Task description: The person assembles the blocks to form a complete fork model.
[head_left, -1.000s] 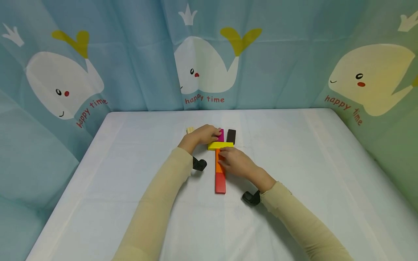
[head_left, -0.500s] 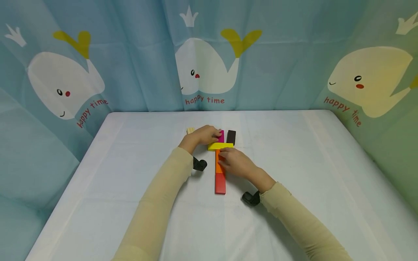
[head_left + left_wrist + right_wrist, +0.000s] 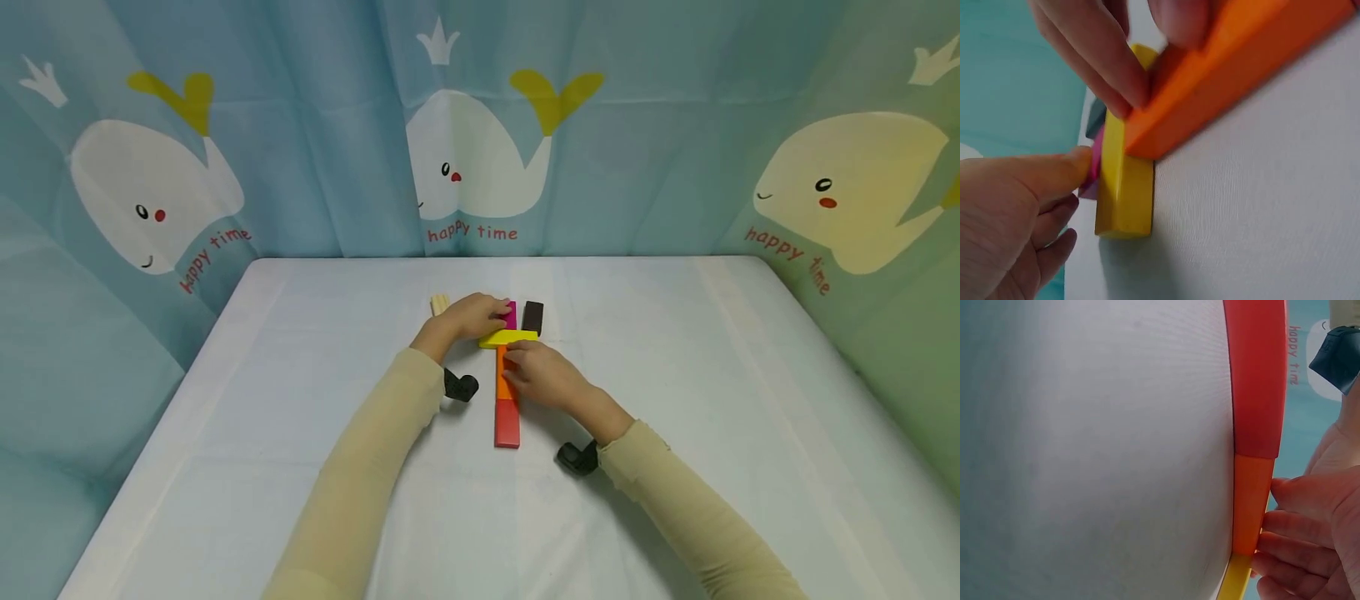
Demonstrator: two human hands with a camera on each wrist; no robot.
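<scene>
On the white-covered table several blocks lie joined in a line. A red block point(image 3: 507, 427) is nearest, an orange block point(image 3: 501, 373) follows, and a yellow block point(image 3: 513, 337) lies across the far end. My left hand point(image 3: 471, 317) pinches a magenta block point(image 3: 512, 313) just behind the yellow one; the left wrist view has the thumb touching the magenta block point(image 3: 1092, 176). The right hand point(image 3: 551, 375) rests its fingertips and thumb on the orange block, coming from the right. That contact also shows in the right wrist view, where fingers partly cover the block's edge.
A dark brown block point(image 3: 532, 317) lies right of the magenta one. Pale wood-coloured pieces point(image 3: 440, 304) sit behind the left wrist, partly hidden. Black camera mounts point(image 3: 461, 386) stick out below both wrists. Blue curtains with whale prints point(image 3: 480, 158) enclose the table.
The head view has tilted slightly. My left wrist has shifted a little, uncovering more of the pale pieces. Both hands otherwise keep their places, and the blocks stay as they were.
</scene>
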